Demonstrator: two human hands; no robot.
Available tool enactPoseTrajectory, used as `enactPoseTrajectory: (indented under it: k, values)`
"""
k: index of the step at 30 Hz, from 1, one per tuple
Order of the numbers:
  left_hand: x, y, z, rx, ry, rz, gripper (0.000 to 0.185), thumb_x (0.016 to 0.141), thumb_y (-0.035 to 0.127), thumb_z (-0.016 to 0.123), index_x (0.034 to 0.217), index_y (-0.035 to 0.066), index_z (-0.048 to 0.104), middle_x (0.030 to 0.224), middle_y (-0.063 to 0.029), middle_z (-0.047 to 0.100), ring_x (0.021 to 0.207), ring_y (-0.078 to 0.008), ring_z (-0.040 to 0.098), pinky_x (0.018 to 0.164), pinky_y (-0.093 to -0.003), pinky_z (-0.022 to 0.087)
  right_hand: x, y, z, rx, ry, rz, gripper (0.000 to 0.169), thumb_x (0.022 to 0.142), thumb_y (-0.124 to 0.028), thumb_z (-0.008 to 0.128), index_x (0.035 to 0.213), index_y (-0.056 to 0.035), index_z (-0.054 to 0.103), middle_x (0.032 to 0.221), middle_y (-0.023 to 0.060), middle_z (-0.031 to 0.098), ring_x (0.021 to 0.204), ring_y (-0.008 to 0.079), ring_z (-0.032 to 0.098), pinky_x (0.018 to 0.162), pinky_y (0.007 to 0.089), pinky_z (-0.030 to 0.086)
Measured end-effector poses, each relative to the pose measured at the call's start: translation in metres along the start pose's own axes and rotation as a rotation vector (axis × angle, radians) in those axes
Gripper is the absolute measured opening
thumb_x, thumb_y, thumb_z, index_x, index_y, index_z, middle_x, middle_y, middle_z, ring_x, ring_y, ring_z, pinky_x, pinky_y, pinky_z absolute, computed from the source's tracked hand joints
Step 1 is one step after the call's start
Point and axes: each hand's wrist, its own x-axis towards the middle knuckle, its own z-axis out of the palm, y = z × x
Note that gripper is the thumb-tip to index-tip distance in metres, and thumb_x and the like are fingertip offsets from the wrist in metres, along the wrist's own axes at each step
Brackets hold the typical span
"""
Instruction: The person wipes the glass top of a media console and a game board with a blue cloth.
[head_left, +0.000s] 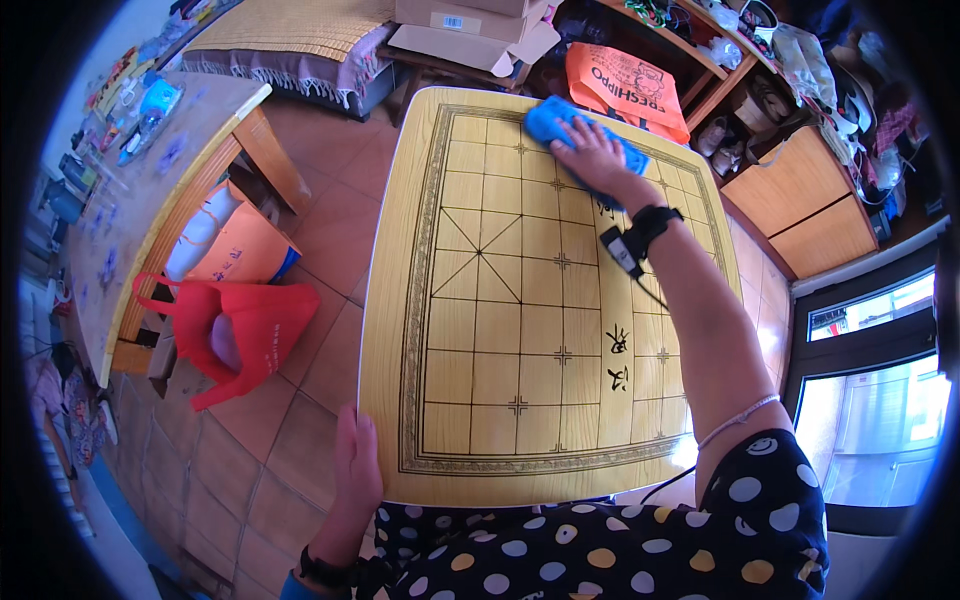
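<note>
A square wooden-look table (495, 330) stands before me, its top printed with a Chinese chess (xiangqi) board of dark lines and characters. At the far side, my right hand (592, 154) lies on a folded blue cloth (551, 116), fingers spread and pressing it to the tabletop. The cloth reaches over the board's far border line. Down at the near left corner, my left hand (358, 457) holds the table's edge. Part of its grip is hidden below the rim. Both wrists wear black bands, and a device with a cable hangs at the right one.
On the left, a red fabric bag (255, 330) and an orange paper bag (240, 240) stand by a cluttered side table (150, 202). Behind are cardboard boxes (457, 34) and a mat-covered bed (292, 26). An orange bag (622, 82) touches the far edge, near shelves with shoes.
</note>
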Motion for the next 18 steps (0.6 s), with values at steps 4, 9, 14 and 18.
enactPoseTrajectory:
  k: [4,9,14,18]
  values:
    - [0.002,-0.002,0.000,-0.033,0.000,0.007,0.033,0.108,0.027,0.035,0.117,0.000,0.051,0.104,-0.0059,0.057,0.096,-0.0098,0.050,0.089,-0.0269,0.041,-0.066,-0.047,0.005,-0.036,0.077,-0.272,0.067,0.099,-0.062,0.030,0.156,-0.0280,0.022,0.163,0.0089,0.018,0.150,0.0331,0.012,0.119,0.0557,0.010]
    - [0.003,0.000,0.002,-0.039,0.051,-0.011,0.032,0.108,0.028,0.037,0.110,0.002,0.054,0.098,-0.0038,0.056,0.091,-0.0083,0.049,0.084,-0.0259,0.042,-0.169,-0.082,0.005,-0.028,0.092,-0.550,0.063,0.100,-0.057,0.035,0.156,-0.0285,0.022,0.162,0.0112,0.017,0.149,0.0359,0.013,0.118,0.0584,0.010]
    - [0.004,0.000,0.002,0.017,0.063,0.048,0.030,0.108,0.028,0.038,0.105,0.003,0.054,0.095,-0.0026,0.054,0.089,-0.0078,0.048,0.081,-0.0259,0.042,-0.245,-0.082,-0.012,-0.029,-0.045,-0.714,0.062,0.099,-0.052,0.044,0.155,-0.0315,0.025,0.164,0.0066,0.015,0.151,0.0331,0.010,0.119,0.0561,0.009]
    - [0.004,-0.005,0.001,-0.010,0.054,0.039,0.028,0.107,0.028,0.039,0.105,0.003,0.053,0.093,-0.0021,0.053,0.087,-0.0080,0.047,0.080,-0.0266,0.042,-0.219,-0.062,-0.009,-0.012,-0.053,-0.673,0.061,0.099,-0.048,0.047,0.154,-0.0313,0.028,0.164,0.0038,0.016,0.151,0.0314,0.010,0.120,0.0535,0.008]
